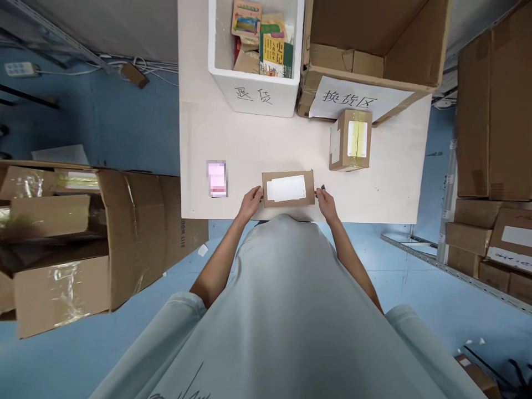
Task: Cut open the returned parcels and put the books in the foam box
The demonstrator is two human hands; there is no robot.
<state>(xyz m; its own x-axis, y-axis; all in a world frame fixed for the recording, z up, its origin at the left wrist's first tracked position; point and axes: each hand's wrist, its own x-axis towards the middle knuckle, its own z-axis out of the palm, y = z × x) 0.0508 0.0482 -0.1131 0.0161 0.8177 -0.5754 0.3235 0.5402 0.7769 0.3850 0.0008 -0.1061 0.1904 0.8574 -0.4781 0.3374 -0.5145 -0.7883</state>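
Observation:
A small flat cardboard box (pixel 288 203) with a white label lies near the front edge of the table, in front of my body. My left hand (pixel 251 203) is at its left end, fingers closed together against the edge. At the right end is my right hand (pixel 327 204), its fingers curled, with a small dark object (pixel 323 187) sticking out of the grip; its kind is too small to make out. A taped, labelled carton (pixel 343 141) stands farther back to the right. To the left a phone-like pink item (pixel 216 179), blurred out, lies on the table.
At the back of the white table (pixel 245 141) stand a white foam bin (pixel 253 94) holding books and a large open cardboard box (pixel 361 100) with a paper sign. Left of the table is a big carton (pixel 137 233) full of boxes. Shelving with cartons (pixel 469 238) is on the right.

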